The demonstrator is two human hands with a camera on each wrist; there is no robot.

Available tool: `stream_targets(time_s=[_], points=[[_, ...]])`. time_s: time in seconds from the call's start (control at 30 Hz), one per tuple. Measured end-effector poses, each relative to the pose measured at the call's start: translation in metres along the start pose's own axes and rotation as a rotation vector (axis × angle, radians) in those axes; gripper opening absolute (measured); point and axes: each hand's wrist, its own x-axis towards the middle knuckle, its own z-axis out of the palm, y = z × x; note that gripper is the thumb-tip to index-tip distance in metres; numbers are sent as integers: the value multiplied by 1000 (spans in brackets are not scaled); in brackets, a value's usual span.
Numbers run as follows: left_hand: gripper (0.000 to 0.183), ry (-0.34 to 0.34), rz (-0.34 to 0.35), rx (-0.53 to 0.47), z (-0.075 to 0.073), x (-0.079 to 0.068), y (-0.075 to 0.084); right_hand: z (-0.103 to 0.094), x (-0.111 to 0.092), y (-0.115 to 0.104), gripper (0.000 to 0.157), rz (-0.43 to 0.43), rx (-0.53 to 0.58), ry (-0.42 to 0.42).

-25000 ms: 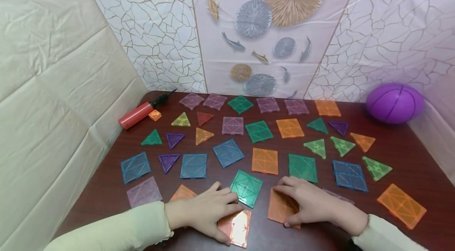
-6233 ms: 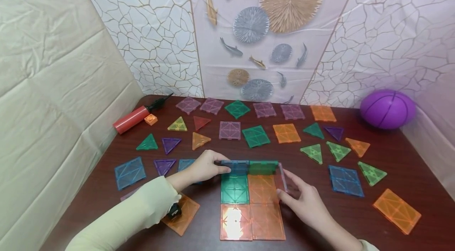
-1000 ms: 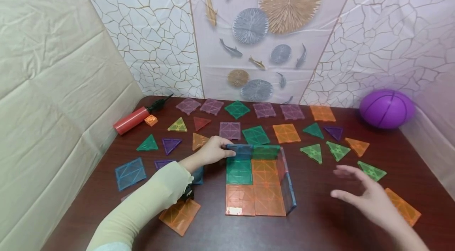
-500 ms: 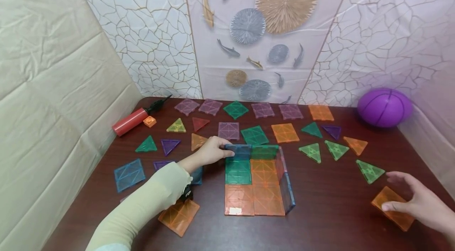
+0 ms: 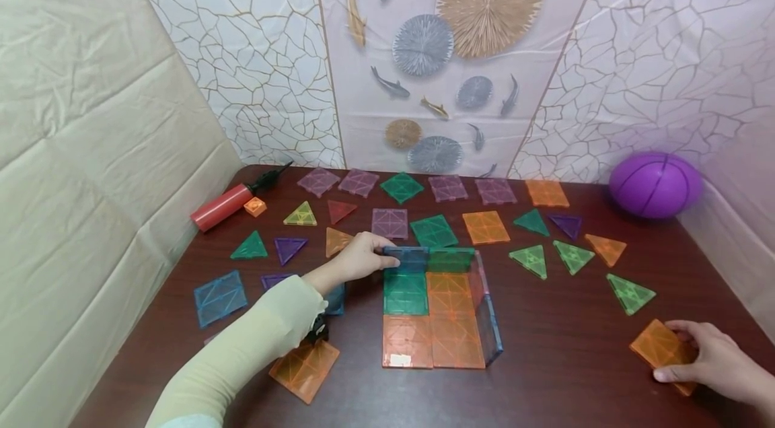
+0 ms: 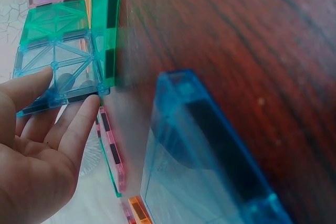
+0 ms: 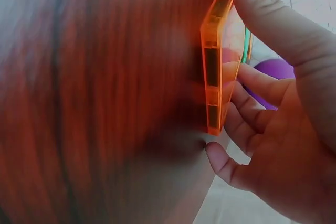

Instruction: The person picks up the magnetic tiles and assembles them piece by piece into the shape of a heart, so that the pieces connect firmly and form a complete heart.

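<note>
Left hand (image 5: 362, 258) pinches upright blue tile (image 5: 413, 260) (green tile (image 5: 451, 260) adjoining); right hand (image 5: 717, 357) grips orange tile (image 5: 656, 346), worktop (image 5: 563, 340) right side.

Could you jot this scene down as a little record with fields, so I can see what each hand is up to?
Left hand: pinches the left end of an upright blue tile
Right hand: grips an orange tile, apart from the structure
Structure floor: green tile and three orange tiles, edge to edge
Back wall: that blue tile beside an upright green tile
Right wall: pinkish tile, then a second blue tile nearer the person
Left and front sides: no upright tiles
Far right corner: purple ball
</note>
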Motion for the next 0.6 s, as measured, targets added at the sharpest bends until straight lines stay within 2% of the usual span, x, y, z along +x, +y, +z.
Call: stream_targets(time_s=[0.17, 0.33, 0.4, 0.6], points=[[16, 0, -9, 8, 0, 0, 1, 3, 3, -15, 84, -43, 11, 15], [16, -2, -6, 11, 0, 0, 0, 6, 3, -37, 85, -115, 52, 144], [16, 0, -5, 10, 1, 0, 0, 6, 2, -47, 79, -146, 58, 204], [15, 8, -4, 17, 1, 0, 0, -3, -2, -86, 48, -250, 65, 273]])
